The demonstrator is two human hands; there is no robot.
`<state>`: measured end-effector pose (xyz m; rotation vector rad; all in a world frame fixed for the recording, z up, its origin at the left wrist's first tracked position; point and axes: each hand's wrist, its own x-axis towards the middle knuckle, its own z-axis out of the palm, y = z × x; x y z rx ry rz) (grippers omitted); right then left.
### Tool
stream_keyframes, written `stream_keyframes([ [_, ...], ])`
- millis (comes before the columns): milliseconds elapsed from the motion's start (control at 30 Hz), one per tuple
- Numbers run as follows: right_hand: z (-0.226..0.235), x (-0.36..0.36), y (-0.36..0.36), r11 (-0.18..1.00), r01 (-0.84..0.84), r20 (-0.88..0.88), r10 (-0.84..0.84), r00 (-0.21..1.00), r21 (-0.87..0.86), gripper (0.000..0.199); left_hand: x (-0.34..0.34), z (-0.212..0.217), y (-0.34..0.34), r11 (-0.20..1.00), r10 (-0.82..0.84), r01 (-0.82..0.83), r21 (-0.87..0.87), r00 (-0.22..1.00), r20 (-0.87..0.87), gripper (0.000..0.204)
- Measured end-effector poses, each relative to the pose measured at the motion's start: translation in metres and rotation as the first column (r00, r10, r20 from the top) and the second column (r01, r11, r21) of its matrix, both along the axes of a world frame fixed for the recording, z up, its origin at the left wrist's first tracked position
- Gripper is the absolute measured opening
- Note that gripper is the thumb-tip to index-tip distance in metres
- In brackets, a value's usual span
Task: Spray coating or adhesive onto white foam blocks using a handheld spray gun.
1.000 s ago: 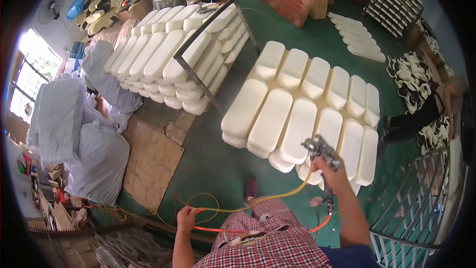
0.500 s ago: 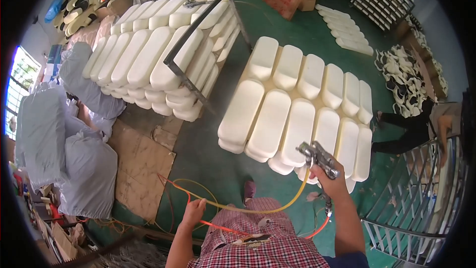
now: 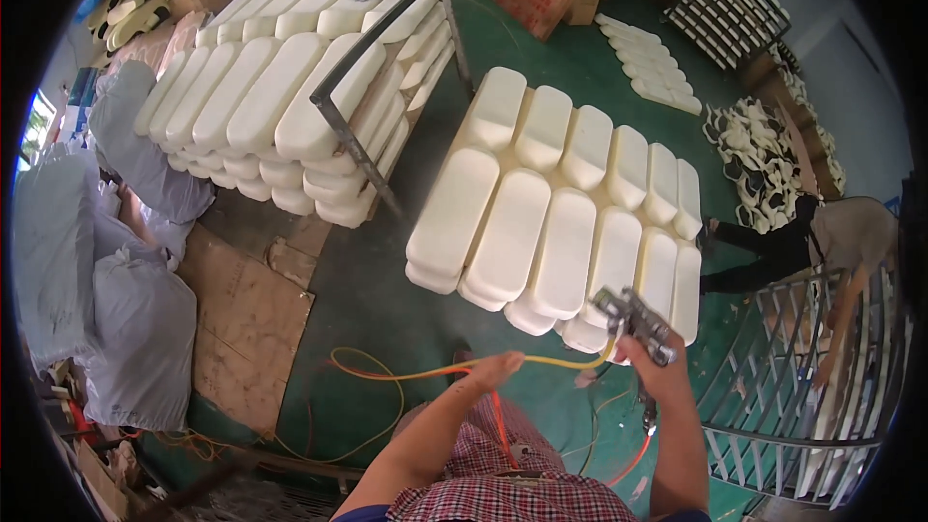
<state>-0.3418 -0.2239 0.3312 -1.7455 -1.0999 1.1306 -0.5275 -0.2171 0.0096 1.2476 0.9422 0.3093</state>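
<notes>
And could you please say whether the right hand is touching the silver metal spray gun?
Touching: the head view shows the right hand gripping the silver metal spray gun by its handle.

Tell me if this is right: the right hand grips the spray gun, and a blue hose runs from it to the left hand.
Wrong on colour: the head view shows a yellow hose, not a blue one. The right hand grips the spray gun, and that hose runs from it to the left hand.
</notes>
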Motion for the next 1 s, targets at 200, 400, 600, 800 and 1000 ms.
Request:
stream_keyframes([
  [200, -0.009, 0.0, 0.002, 0.992, -0.039, 0.096, 0.027, 0.995, 0.122, 0.046, -0.018, -0.024, -0.047, 0.941, -0.327, 0.315, -0.123, 0.94, -0.096, 0.062],
  [400, -0.012, -0.002, -0.02, 0.992, -0.129, 0.077, 0.128, 0.989, 0.005, 0.043, -0.036, -0.006, -0.053, 0.966, -0.192, 0.17, -0.196, 0.976, -0.099, 0.058],
  [600, -0.021, -0.015, -0.037, 0.993, -0.111, 0.1, 0.106, 0.989, 0.049, 0.043, -0.054, 0.003, -0.057, 0.989, -0.135, 0.121, -0.089, 0.977, -0.165, 0.048],
  [800, -0.017, -0.03, -0.074, 0.992, -0.127, 0.017, 0.127, 0.992, -0.013, 0.046, -0.01, 0.0, -0.072, 0.999, 0.014, -0.013, 0.03, 0.999, -0.046, 0.045],
  [1000, -0.015, -0.028, -0.081, 0.992, -0.038, 0.029, 0.035, 0.999, 0.123, 0.045, 0.014, -0.013, -0.108, 0.873, -0.478, 0.453, 0.179, 0.868, 0.135, 0.051],
])
